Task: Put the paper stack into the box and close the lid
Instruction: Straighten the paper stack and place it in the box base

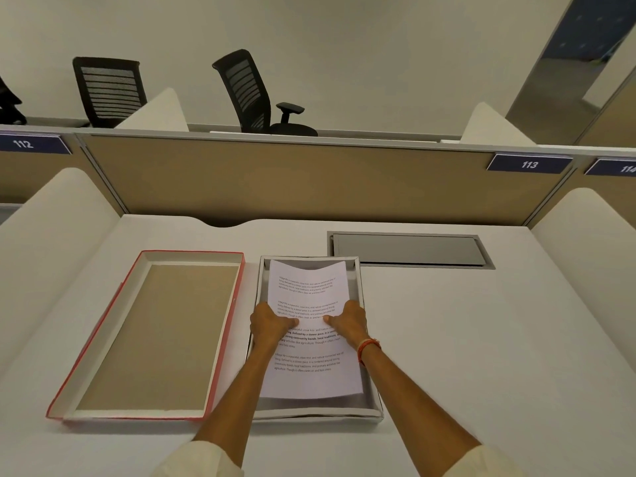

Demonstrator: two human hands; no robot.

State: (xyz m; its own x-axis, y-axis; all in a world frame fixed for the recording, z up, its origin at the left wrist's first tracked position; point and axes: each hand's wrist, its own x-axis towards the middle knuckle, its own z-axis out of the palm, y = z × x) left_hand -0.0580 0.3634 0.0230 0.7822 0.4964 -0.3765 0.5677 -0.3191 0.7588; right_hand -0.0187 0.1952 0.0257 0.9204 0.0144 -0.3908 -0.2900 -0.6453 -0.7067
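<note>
I am looking down on a white worktop inside a cubicle, with curved white side screens to either side and a tan partition panel across the back. Blue number plates sit on that partition: 112 at the left and 113 at the right. A grey cable hatch is set flush into the surface at the far right. Beyond the partition I see two black mesh office chairs against a plain pale wall.

The lid, red-edged with a brown inner face, lies upside down on the left of the worktop, just beside the box. The box is white-walled with a grey floor and stands open in front of me.

The paper stack, printed with short paragraphs of text, is held over the box opening, its far edge curling upward near the box's far wall and its near edge above the near wall.

My left hand grips the stack's left edge, thumb pressed on top of the page. My right hand grips the right edge the same way, thumb on top, with a red thread band at the wrist. Both forearms reach straight forward, with pale sleeves at the bottom of the view.
</note>
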